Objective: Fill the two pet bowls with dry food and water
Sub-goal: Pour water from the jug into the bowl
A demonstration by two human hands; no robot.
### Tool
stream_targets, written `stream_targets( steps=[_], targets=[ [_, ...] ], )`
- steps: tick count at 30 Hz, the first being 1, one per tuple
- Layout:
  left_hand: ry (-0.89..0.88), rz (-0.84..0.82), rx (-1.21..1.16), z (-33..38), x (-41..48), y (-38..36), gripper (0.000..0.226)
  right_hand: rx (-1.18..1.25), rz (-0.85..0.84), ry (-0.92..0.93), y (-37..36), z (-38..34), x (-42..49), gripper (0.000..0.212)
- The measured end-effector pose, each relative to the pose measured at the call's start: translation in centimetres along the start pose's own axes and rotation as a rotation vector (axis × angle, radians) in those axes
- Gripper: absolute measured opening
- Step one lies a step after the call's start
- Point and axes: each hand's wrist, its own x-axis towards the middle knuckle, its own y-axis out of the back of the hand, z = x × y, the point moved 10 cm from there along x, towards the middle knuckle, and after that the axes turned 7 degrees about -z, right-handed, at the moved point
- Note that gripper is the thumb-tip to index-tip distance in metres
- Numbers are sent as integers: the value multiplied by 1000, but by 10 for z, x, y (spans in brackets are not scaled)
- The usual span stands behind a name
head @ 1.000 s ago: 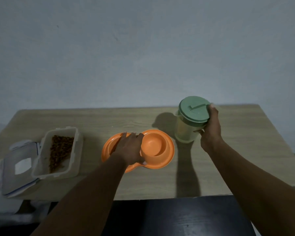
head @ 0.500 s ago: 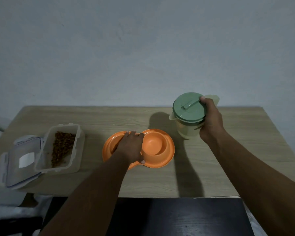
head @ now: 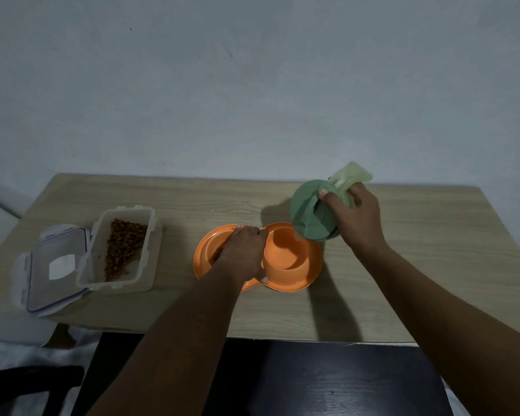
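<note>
An orange double pet bowl [head: 308,273] lies in the middle of the wooden table [head: 418,265]. My left hand [head: 243,253] rests on its left bowl and grips the ridge between the two bowls; brown kibble shows under the hand. My right hand [head: 356,219] holds a pale green jug with a green lid [head: 308,216], tipped steeply towards the right bowl [head: 285,252], spout just above its far rim. The inside of that bowl looks wet near the spout.
A clear plastic container [head: 123,250] with dry kibble stands open at the left of the table, its lid [head: 53,270] lying beside it at the table's left edge. A dark surface lies below the table's front edge.
My right hand has lifted the jug off the table and tipped it over the right bowl. My left hand has stayed on the pet bowl.
</note>
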Motion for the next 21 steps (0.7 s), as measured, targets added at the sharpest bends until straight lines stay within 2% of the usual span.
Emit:
stream_targets(
  steps=[5,8,21],
  targets=[
    [4,-1,14,0,1,1,110,-259,-13,178,-12,-10,-3,34],
    [12,-4,13,1,0,2,109,-366,-10,236,-13,-25,-8,43],
    [29,-10,11,0,0,2,109,-468,-41,387,-10,-60,-9,51]
  ],
)
